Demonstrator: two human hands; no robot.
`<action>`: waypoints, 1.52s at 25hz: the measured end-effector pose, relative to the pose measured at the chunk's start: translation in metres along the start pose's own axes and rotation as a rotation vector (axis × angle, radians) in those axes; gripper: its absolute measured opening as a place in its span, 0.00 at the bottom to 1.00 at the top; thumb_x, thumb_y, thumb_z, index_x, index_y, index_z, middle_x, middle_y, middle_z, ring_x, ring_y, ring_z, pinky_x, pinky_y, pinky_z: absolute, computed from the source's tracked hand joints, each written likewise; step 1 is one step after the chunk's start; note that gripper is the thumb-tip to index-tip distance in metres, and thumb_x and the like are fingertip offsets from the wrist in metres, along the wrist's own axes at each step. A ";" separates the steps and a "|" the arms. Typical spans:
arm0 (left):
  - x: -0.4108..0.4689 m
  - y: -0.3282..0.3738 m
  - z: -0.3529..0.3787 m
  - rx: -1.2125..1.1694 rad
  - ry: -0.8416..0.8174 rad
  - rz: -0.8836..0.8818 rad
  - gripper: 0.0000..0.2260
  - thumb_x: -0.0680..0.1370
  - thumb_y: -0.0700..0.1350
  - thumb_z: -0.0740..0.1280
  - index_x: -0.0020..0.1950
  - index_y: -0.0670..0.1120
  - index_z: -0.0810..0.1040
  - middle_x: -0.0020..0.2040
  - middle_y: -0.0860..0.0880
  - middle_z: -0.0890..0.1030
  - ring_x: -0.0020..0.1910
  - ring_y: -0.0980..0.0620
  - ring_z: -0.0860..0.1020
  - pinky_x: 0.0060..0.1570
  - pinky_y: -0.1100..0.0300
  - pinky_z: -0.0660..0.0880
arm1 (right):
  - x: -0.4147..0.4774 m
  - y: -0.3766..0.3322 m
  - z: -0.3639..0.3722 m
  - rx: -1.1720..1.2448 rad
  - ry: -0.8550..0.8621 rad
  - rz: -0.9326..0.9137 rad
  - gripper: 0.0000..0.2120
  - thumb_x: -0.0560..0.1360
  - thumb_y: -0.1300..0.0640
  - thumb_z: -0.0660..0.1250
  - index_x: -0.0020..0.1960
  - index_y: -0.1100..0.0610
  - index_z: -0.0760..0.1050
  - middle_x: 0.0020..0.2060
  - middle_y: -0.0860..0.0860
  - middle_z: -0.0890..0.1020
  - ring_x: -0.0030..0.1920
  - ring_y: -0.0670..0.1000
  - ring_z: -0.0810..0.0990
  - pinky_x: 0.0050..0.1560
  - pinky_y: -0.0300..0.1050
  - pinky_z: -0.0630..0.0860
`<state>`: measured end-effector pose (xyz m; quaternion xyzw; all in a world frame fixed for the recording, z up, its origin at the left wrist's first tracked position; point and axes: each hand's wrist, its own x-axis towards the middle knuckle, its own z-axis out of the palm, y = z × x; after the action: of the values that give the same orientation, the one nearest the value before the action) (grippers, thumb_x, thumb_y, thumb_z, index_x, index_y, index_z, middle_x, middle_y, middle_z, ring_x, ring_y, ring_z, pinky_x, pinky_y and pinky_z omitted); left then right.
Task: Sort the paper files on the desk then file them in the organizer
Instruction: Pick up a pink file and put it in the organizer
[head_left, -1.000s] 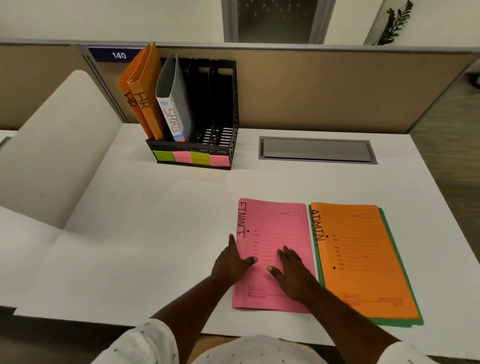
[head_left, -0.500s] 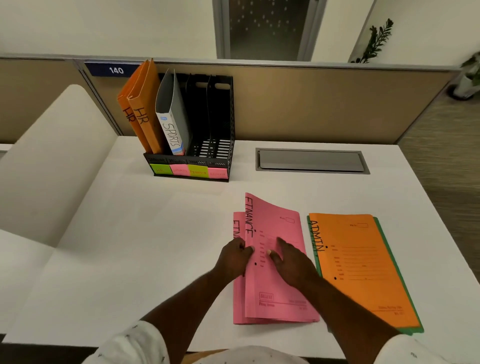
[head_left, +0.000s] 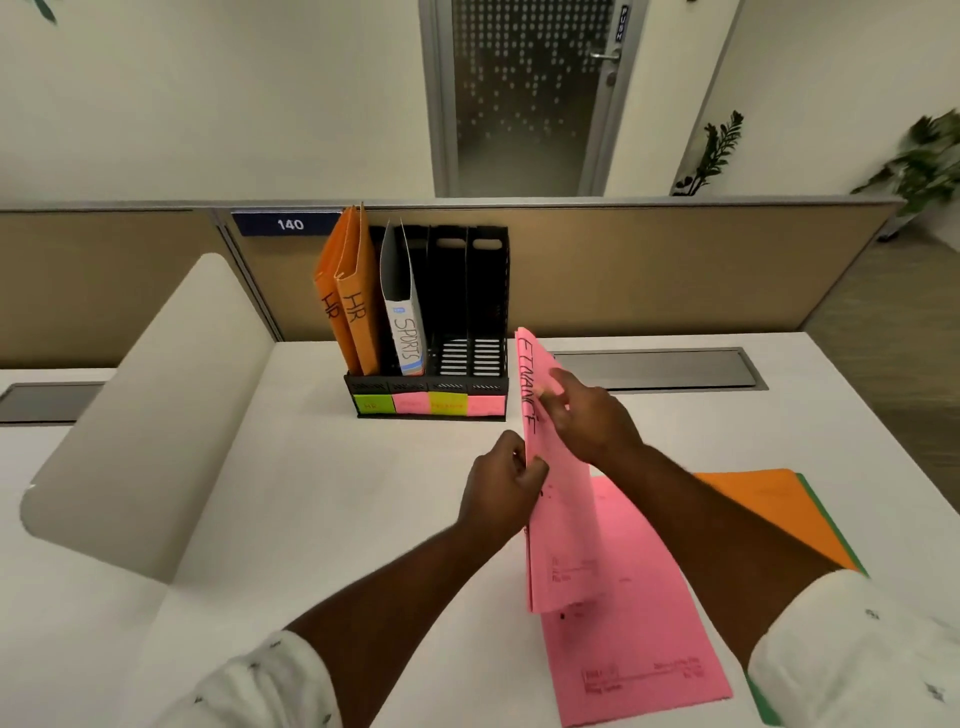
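Both hands' grip, left hand (head_left: 501, 480) and right hand (head_left: 592, 418), holds the raised pink file (head_left: 558, 519) near the organizer (head_left: 467, 384).

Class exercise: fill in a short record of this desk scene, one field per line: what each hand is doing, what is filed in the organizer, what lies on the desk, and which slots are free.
left hand: grips the lifted pink file at its left edge
right hand: holds the same file near the top
lifted file label: FINANCE
organizer: black, four slots, coloured tags along the front
filed: two orange HR files in the leftmost slot, SPORTS folder in the second
free slots: the two on the right
on desk: second pink file; orange file over a green one
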<state>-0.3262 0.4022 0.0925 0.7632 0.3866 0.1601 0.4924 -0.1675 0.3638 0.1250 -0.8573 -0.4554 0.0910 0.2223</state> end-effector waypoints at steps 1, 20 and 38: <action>0.005 0.001 -0.011 0.039 0.023 0.032 0.06 0.79 0.52 0.63 0.47 0.50 0.71 0.41 0.50 0.82 0.39 0.49 0.82 0.36 0.48 0.82 | 0.011 -0.017 -0.005 0.011 0.029 -0.021 0.29 0.82 0.36 0.52 0.76 0.50 0.64 0.60 0.56 0.83 0.56 0.62 0.82 0.52 0.55 0.78; 0.122 0.034 -0.153 0.527 0.338 0.381 0.16 0.80 0.54 0.66 0.65 0.49 0.70 0.45 0.48 0.85 0.40 0.47 0.83 0.47 0.50 0.82 | 0.157 -0.207 -0.082 0.146 0.475 -0.181 0.19 0.78 0.55 0.62 0.67 0.54 0.76 0.46 0.53 0.85 0.41 0.52 0.82 0.40 0.49 0.83; 0.255 0.022 -0.187 1.041 0.255 0.305 0.49 0.70 0.68 0.71 0.82 0.50 0.51 0.83 0.43 0.46 0.81 0.40 0.40 0.77 0.34 0.41 | 0.219 -0.185 -0.024 0.069 0.444 -0.222 0.19 0.80 0.55 0.61 0.70 0.58 0.73 0.57 0.55 0.83 0.53 0.55 0.81 0.48 0.44 0.74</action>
<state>-0.2678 0.7048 0.1640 0.9275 0.3564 0.1085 -0.0292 -0.1717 0.6265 0.2420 -0.7928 -0.4834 -0.1090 0.3549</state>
